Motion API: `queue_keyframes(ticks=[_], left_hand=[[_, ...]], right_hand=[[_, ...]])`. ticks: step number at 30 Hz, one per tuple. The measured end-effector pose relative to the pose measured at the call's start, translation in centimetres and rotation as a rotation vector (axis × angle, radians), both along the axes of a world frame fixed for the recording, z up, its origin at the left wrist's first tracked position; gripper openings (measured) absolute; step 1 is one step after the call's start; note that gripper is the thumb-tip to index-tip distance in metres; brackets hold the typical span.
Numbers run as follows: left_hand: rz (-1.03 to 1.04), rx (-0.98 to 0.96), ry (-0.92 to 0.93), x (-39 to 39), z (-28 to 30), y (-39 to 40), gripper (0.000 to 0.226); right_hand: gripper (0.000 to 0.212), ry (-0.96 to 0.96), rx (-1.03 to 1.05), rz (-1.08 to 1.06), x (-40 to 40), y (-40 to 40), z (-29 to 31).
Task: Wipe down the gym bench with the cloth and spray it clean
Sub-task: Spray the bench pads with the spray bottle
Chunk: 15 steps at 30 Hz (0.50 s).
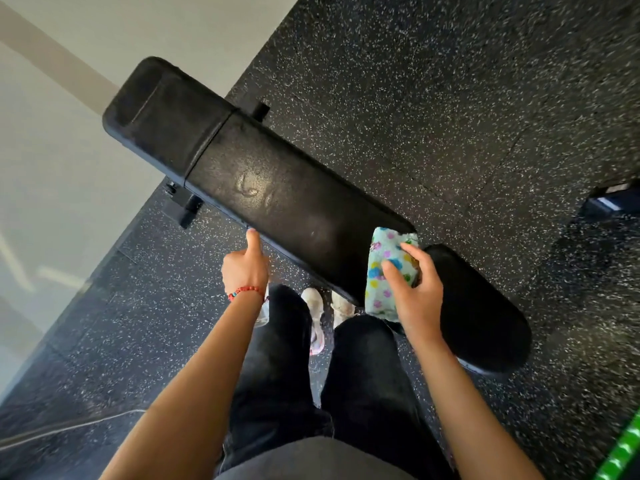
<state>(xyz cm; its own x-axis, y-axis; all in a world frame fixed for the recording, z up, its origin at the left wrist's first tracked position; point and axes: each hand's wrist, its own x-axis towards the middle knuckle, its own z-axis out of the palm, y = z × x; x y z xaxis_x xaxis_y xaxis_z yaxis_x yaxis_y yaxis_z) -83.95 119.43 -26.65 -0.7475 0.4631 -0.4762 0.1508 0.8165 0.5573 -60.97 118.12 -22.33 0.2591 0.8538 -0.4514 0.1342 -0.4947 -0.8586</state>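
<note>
1. The right hand (417, 296) grips the folded cloth (389, 271) at 4 o'clock and presses it on the bench (277, 188), probably so it wipes flat.
2. The left hand (246, 268) at 7 o'clock is curled around a clear bottle (264, 311), mostly hidden, thumb up, likely the spray kept ready beside the bench edge.

Gym bench (277, 188): black padded upholstery like vinyl, smooth, slight sheen with pale smears mid-pad; frame parts under it matt black metal. Cloth (384, 271), on the bench's near end: soft fuzzy fabric, pale blue with coloured spots. Floor (433, 98) around the bench: black rubber-like matting, speckled white, matt, grainy. Bracelet (244, 291): red beads.
</note>
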Motion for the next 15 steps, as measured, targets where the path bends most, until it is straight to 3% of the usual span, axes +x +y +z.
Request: queue_keyframes(ticks=[7,15], left_hand=[[0.009,0.042,-0.004,-5.9,0.5,2.1,0.048],[-0.001,0.034,-0.006,-16.4,0.2,6.8,0.056]], right_hand=[[0.032,-0.026,-0.019,0.074,-4.9,2.9,0.1],[0.032,-0.059,0.0,0.028,-15.3,5.9,-0.3]])
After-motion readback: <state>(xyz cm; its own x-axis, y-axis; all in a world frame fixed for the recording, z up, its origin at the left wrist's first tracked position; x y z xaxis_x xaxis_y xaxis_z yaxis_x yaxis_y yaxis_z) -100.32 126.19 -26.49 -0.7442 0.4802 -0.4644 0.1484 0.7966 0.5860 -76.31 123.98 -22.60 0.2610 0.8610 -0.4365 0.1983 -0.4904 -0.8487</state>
